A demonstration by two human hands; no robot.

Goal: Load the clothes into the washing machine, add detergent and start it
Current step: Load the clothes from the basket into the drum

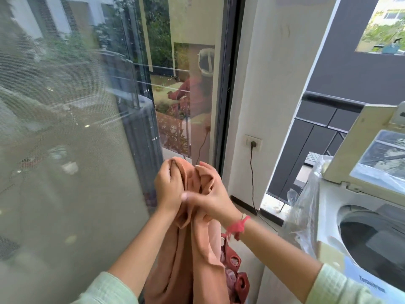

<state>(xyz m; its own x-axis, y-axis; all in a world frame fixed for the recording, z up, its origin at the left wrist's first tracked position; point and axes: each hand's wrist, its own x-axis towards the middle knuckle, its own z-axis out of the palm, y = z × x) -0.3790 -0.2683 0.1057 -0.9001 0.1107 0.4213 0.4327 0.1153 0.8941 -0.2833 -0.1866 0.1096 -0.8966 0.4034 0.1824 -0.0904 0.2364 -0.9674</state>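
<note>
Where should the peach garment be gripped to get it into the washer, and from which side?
Grip the peach garment at its bunched top, from above, where the left hand and right hand hold it. It hangs long and limp over the red basket, so a high hold likely lifts its tail clear of the washing machine rim at right.

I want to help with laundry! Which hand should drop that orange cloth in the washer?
Probably the right hand: it grips the peach fabric garment on the side of the white top-loading washing machine, which stands open.
</note>
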